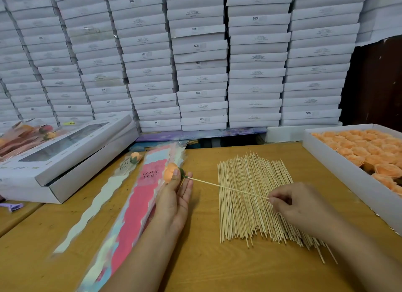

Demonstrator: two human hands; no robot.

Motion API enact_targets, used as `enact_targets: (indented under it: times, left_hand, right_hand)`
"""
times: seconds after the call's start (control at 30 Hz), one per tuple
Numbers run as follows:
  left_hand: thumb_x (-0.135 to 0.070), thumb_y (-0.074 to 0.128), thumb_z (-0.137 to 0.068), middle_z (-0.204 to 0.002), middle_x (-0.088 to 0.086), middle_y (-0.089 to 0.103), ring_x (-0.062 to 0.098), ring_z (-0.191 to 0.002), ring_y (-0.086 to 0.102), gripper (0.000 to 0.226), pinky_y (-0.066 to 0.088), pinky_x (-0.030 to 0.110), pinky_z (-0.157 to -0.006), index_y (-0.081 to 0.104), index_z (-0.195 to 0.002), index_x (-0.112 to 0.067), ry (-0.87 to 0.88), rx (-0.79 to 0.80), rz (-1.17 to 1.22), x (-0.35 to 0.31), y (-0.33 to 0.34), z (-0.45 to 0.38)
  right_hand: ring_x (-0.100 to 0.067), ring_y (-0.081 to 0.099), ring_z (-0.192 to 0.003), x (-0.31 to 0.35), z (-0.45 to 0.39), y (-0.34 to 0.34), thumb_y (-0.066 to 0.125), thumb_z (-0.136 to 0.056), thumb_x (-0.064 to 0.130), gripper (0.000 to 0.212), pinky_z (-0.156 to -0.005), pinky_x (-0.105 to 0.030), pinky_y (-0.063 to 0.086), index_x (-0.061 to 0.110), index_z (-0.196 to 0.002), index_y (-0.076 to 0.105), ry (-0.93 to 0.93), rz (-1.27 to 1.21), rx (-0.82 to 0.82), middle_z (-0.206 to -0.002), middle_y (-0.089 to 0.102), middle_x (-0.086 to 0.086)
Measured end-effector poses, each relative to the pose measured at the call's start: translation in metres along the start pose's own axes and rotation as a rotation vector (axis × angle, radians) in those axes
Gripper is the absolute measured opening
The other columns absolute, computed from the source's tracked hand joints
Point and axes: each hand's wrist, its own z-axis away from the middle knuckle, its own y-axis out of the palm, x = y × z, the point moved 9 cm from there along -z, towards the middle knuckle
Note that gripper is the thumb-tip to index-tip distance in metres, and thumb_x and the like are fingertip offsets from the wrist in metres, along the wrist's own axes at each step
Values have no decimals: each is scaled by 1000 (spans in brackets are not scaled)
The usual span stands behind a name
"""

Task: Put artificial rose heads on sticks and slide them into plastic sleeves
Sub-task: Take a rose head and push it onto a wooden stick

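Pinching the stick [228,188] in my right hand [298,207], I steady its rose [170,172] with my left hand [176,196], probably seated now; sleeves [139,204] lie just left, ready.

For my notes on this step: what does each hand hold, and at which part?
The left hand holds the rose head in its fingertips. The right hand pinches the stick at its near end; the far end meets the rose's base.

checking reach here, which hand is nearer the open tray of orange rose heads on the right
Right. The right hand pinches the stick's end over the stick pile, just left of the tray. The left hand holds the rose head beyond the pile, by the sleeves.
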Motion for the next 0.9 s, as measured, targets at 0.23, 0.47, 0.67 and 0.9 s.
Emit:
enact_targets:
  times: [0.23,0.47,0.67,0.9]
  left_hand:
    - [-8,64,-94,-127,21,67,21,-88,76,10,62,32,-75,61,-103,-4,-18,-4,-1,1,1,2]
    - [-6,62,-94,-123,21,68,20,-82,77,6,62,32,-75,62,-100,-3,-22,-10,0,2,1,3]
    - [-6,61,-96,-124,21,68,21,-83,77,10,62,32,-75,62,-105,-2,-19,-23,1,1,-1,4]
    - [-7,62,-95,-114,19,71,19,-82,77,13,63,30,-68,61,-108,-4,-21,-16,4,2,0,5]
  right_hand:
    - [-2,60,-57,5,3,1,70,-91,28,18,-48,-18,45,35,-74,68,-42,12,-45,-68,68,16]
    - [-1,49,-43,8,5,9,57,-99,27,30,-41,-17,36,29,-70,65,-77,60,11,-62,66,13]
    - [0,58,-72,6,4,1,70,-91,32,13,-58,-16,39,40,-83,62,-28,6,-73,-77,63,15]
    - [-1,62,-67,14,6,-1,70,-91,26,22,-51,-16,48,38,-75,63,-89,17,-96,-66,65,11]
